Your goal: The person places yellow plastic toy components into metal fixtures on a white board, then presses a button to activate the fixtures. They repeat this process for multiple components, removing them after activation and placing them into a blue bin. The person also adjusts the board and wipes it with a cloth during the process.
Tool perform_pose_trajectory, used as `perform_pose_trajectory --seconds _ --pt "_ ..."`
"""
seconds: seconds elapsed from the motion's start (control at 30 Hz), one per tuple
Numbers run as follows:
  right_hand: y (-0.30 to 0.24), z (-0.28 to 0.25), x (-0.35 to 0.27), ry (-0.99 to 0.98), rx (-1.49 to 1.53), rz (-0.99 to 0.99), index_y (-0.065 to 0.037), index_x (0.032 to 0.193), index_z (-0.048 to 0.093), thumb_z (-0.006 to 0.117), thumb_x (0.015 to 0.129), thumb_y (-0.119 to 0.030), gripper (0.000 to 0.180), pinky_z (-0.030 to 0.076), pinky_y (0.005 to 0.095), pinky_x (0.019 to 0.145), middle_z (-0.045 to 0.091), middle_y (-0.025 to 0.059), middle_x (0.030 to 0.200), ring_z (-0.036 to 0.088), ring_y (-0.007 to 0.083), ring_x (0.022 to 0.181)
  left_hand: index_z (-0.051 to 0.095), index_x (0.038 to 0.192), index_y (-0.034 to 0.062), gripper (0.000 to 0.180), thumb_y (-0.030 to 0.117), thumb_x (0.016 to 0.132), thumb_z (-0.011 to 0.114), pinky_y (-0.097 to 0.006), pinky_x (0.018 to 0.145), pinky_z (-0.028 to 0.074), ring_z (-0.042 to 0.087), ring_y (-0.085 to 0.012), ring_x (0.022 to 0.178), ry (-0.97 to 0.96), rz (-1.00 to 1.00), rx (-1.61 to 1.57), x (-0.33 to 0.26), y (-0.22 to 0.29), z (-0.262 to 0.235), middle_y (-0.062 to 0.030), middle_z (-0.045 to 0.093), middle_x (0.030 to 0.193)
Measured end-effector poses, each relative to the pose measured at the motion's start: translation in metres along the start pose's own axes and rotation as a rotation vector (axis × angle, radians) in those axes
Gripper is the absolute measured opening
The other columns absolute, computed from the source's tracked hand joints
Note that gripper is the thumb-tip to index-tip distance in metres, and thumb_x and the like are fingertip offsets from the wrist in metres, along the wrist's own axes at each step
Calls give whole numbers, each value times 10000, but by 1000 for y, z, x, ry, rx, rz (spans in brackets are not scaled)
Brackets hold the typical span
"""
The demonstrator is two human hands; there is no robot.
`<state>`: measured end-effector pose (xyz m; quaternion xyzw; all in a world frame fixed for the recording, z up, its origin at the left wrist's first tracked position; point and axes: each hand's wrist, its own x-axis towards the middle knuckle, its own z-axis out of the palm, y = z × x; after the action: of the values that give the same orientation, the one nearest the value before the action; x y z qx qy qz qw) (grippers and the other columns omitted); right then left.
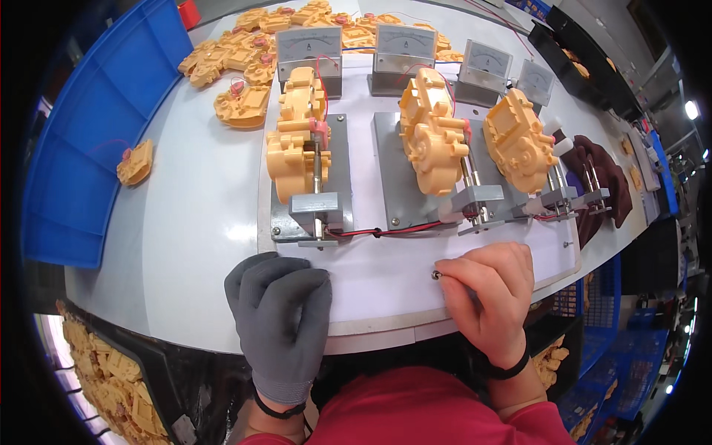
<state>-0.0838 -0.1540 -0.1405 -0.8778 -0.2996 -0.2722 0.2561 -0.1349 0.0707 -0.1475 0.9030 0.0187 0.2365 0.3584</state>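
My left hand (282,319), in a grey glove, rests loosely closed at the table's front edge, in front of the left fixture. Its fingertips are curled under, and whatever they may hold is hidden. My bare right hand (493,297) pinches a small round metal piece (436,275) between thumb and forefinger, over the white board. Beyond my hands, tan plastic gear housings stand on grey test fixtures: a left one (298,133), a middle one (430,141) and a right one (519,141). Metal rods and grey blocks (315,210) sit at their near ends. Neither hand touches them.
Analog meters (404,52) stand behind the fixtures, with a red and black cable (378,232) along the front. More tan housings (237,48) are heaped at the back. A blue bin (104,119) stands left; a dark brown cloth (604,178) lies right. Crates flank the table below.
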Motion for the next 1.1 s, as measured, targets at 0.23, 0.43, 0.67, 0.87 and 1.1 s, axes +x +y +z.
perform_pose_trajectory --seconds 0.23,0.43,0.67,0.87,1.1 --pt "-1 0 0 2 -7 -6 -129 939 711 801 723 -102 235 405 328 700 606 -10 840 569 195 741 687 958 104 194 29 786 736 -406 912 441 526 -298 1062 -5 9 -6 0 -2 -1 -59 635 1008" --pt "-1 0 -1 9 -12 -8 -127 940 713 800 729 -100 230 401 326 690 606 -10 838 567 193 739 687 958 103 199 19 785 738 -403 908 444 538 -299 1052 3 26 -8 0 -3 -1 -63 633 1018" --pt "-2 1 0 32 -18 -12 -127 932 713 804 714 -78 241 398 324 684 613 -13 838 568 190 737 691 939 111 195 30 773 755 -401 897 452 542 -297 1046 31 25 -18 -1 -4 2 -55 635 1005" --pt "-2 2 0 46 -24 -9 -122 916 715 806 704 -63 239 398 325 679 606 -12 824 563 189 727 692 924 119 201 32 759 768 -399 896 453 542 -297 1046 48 60 -38 -1 -6 2 -45 637 991" --pt "-3 2 2 58 -23 -10 -114 901 717 805 701 -58 226 399 325 679 605 -4 820 563 191 719 683 904 113 200 32 748 777 -402 896 449 552 -297 1031 68 90 -59 -1 -7 2 -34 656 946"
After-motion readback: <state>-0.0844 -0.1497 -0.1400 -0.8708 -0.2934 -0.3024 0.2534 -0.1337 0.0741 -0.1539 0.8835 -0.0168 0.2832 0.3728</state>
